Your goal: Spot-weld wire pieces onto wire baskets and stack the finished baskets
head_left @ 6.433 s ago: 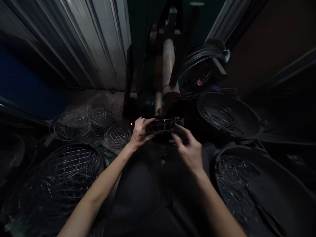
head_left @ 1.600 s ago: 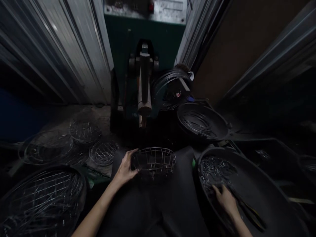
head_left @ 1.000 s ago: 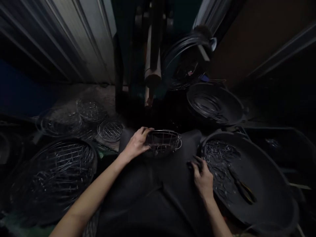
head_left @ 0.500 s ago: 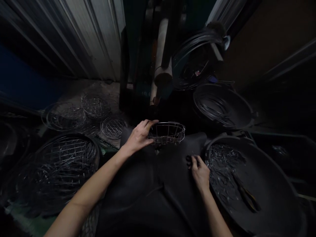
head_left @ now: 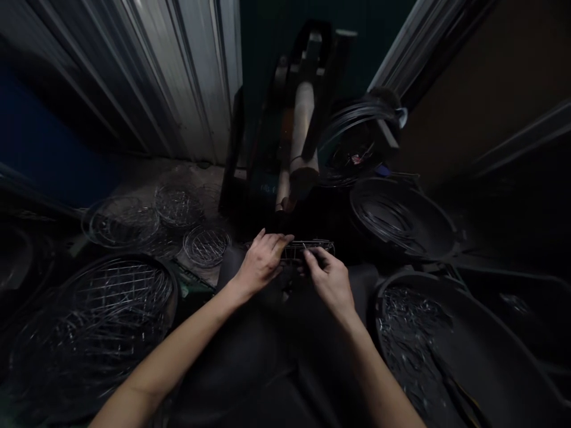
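A small round wire basket [head_left: 322, 244] is in front of me over my dark-covered lap, seen nearly edge-on. My left hand [head_left: 263, 260] is closed on its left rim, thumb and fingers pinching the wire. My right hand [head_left: 329, 278] is at the basket's near right side, its thumb and forefinger pinched on a short thin piece of wire [head_left: 304, 245] that sticks up by the rim. The other fingers of that hand are curled and partly hidden.
At right, a large black basin [head_left: 495, 351] holds many small bent wire pieces [head_left: 413, 315] and pliers [head_left: 455, 386]. Behind it, another basin [head_left: 428, 223] holds coiled wire. Left stand a tub of wire grids [head_left: 120, 285] and round wire pieces [head_left: 207, 245]. A machine [head_left: 306, 119] stands ahead.
My right hand has moved up and left from beside the basin to the basket. The basket has tipped to a flatter, edge-on view, with my left hand still holding it.
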Available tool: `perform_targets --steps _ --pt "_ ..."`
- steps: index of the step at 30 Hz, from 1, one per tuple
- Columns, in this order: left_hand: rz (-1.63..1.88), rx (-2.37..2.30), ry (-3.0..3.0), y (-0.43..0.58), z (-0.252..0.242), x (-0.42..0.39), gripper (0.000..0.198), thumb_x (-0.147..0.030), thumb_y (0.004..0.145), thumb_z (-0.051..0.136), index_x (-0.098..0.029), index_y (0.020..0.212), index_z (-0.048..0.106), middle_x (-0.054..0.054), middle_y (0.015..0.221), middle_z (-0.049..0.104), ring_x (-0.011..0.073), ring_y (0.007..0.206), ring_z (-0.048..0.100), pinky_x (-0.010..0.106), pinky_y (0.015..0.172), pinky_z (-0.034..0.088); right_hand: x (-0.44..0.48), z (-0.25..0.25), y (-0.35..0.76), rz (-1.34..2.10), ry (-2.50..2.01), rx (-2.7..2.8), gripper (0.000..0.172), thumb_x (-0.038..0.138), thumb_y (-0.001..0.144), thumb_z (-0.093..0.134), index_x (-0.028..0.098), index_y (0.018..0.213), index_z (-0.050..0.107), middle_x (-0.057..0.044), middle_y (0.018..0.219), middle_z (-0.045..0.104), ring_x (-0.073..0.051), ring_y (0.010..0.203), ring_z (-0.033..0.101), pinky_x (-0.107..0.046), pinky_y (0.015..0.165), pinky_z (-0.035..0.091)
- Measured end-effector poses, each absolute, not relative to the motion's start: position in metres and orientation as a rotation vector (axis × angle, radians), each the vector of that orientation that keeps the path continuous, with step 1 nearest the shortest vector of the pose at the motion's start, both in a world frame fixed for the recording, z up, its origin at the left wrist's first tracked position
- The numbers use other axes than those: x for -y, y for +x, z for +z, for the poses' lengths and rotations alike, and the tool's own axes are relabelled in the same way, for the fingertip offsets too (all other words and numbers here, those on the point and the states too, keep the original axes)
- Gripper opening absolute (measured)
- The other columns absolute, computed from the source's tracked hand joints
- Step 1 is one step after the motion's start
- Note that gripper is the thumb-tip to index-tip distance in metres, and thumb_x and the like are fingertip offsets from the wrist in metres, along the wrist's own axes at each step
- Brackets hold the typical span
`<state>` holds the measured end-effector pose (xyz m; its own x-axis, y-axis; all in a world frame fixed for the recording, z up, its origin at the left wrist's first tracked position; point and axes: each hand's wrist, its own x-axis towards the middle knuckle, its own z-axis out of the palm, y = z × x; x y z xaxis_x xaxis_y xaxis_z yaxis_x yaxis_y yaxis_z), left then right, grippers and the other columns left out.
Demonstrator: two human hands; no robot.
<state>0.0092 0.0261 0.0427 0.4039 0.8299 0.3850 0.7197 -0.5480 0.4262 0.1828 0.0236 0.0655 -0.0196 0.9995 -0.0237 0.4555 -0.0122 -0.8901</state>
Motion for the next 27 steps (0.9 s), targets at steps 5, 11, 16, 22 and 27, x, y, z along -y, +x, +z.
perform_targets --steps 5,11,16,22,27 --pt "0.923 -1.397 2.425 0.002 0.041 -0.029 0.06 -0.013 0.074 0.058 -0.016 0.13 0.035 0.012 0.12 0.056 0.0248 0.115 0.052 0.052 0.107 0.032 -0.029 0.057 0.168 0.746 -1.482 1.613 0.032 0.044 0.086 0.05 0.017 0.082 0.065 -0.002 0.074 0.067 -0.014 0.062 0.058 -0.023 0.058 0.043" --pt "0.979 -1.442 2.374 -0.004 0.041 -0.035 0.061 -0.011 0.073 0.058 -0.019 0.129 0.034 0.011 0.12 0.056 0.0249 0.115 0.052 0.053 0.107 0.033 -0.038 0.052 0.158 0.655 -1.407 1.65 0.028 0.041 0.086 0.051 0.016 0.077 0.062 0.001 0.064 0.06 -0.01 0.054 0.05 -0.02 0.054 0.039" --pt "1.05 -1.441 2.403 -0.009 0.038 -0.042 0.061 -0.013 0.075 0.059 -0.018 0.13 0.033 0.011 0.119 0.057 0.0245 0.113 0.053 0.053 0.106 0.034 -0.045 0.051 0.151 0.567 -1.35 1.677 0.025 0.037 0.087 0.052 0.017 0.075 0.06 0.003 0.06 0.056 -0.009 0.052 0.048 -0.02 0.054 0.038" --pt "1.111 -1.444 2.447 -0.013 0.035 -0.051 0.062 -0.012 0.075 0.061 -0.016 0.129 0.034 0.012 0.117 0.057 0.0243 0.112 0.054 0.053 0.106 0.034 -0.054 0.048 0.147 0.551 -1.31 1.685 0.024 0.035 0.088 0.051 0.016 0.078 0.061 0.002 0.064 0.058 -0.01 0.055 0.051 -0.02 0.055 0.039" --pt "1.124 -1.441 2.45 -0.014 0.035 -0.057 0.062 -0.011 0.074 0.062 -0.017 0.129 0.034 0.011 0.116 0.057 0.0242 0.111 0.055 0.053 0.106 0.034 -0.06 0.047 0.146 0.532 -1.319 1.681 0.024 0.036 0.088 0.051 0.016 0.078 0.061 0.002 0.063 0.057 -0.009 0.054 0.05 -0.02 0.055 0.038"
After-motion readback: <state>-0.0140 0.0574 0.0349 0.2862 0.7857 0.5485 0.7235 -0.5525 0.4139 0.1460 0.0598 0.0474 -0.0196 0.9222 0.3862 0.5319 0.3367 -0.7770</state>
